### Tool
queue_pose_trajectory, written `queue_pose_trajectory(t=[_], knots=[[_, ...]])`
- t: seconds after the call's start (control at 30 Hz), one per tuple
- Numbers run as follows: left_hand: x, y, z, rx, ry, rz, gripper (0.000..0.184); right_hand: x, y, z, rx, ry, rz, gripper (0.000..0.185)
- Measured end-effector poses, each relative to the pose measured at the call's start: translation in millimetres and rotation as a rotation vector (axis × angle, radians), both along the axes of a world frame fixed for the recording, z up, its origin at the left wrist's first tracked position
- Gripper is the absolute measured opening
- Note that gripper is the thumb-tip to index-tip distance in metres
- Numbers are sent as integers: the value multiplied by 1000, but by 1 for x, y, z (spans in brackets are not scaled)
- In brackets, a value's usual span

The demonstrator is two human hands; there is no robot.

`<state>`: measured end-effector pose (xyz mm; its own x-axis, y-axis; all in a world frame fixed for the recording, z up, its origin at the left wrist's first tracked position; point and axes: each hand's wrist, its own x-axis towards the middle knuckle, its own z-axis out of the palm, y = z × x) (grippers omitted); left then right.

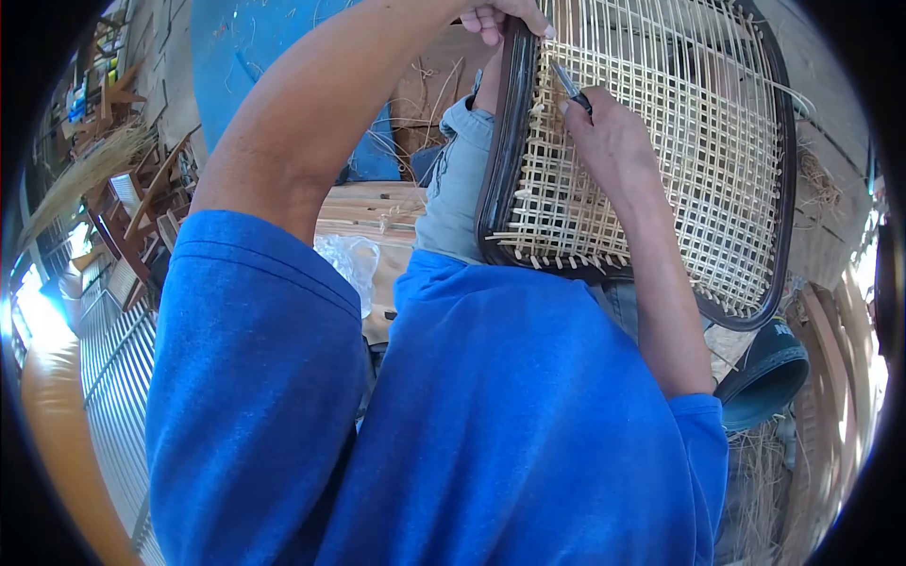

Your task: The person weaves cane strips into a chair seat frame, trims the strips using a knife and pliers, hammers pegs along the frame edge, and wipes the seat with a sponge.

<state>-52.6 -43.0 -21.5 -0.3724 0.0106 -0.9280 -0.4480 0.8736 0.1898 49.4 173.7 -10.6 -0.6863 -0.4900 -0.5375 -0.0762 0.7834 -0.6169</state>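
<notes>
A dark-framed panel (493, 189) with woven cane strips (698, 141) rests across my lap. Its lower part is a tight open grid, while long parallel strands run toward the top edge. My left hand (505, 17) is at the panel's upper left corner, fingers bent, a fingertip and thumb at the edge of the weave; what they pinch is too small to make out. Over the left side of the cane, my right hand (609, 141) is closed on a thin metal-tipped tool (569, 83), its tip against the weave near my left fingertips.
A blue surface (236, 57) lies at the upper left. Below it are wooden planks (377, 203) with a clear plastic bag (349, 264). A dark green container (769, 373) stands at the lower right. Wooden pieces (132, 226) are piled at the far left.
</notes>
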Motion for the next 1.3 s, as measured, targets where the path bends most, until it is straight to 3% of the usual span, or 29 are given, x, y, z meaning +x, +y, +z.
queue_pose_trajectory(t=[0.13, 0.33, 0.5, 0.6, 0.7, 0.77, 0.8, 0.87, 0.93, 1.03, 1.1, 1.2, 1.23, 1.27, 1.3], knots=[[0, -1, -3, -24, -37, 29, 54, 4, -2, -9, -112, -35, -53, 33], [-5, -1, -6, 16, -48, 6, 56, 21, -12, -8, -23, 95, -49, 32], [-1, -4, -7, 12, -26, 5, 55, 12, -7, -9, -134, -84, -143, 31], [1, -3, -5, 8, -15, -17, 54, 22, -13, -17, -11, 145, -47, 31], [0, -2, -1, -32, 3, 4, 54, 15, -7, -16, -35, 44, -74, 33], [12, -11, -12, 27, 67, 46, 50, 4, 10, 0, -107, -131, -242, 38], [33, -12, -27, 90, 176, 205, 56, 0, 24, 6, -150, -218, -324, 41], [76, -11, -52, 223, 397, 519, 70, -6, 78, 6, -217, 126, -452, 47], [115, 10, -41, 404, 460, 885, 66, -7, 136, 44, -181, 210, -735, 37], [162, 34, -49, 563, 560, 1212, 62, -1, 245, 53, -130, 428, -854, 27], [179, 57, -36, 504, 719, 1227, 60, 4, 288, 41, 11, 493, -840, 27], [159, 65, -10, 89, 924, 811, 62, 23, 294, 22, 1, 371, -869, 26], [149, 64, -17, -76, 1009, 674, 53, 31, 291, 14, -36, 287, -888, 26], [137, 60, -21, -65, 884, 609, 50, 38, 287, 5, -240, 288, -1004, 26], [126, 60, -5, -55, 761, 539, 47, 42, 278, 11, -281, 289, -1023, 26]])
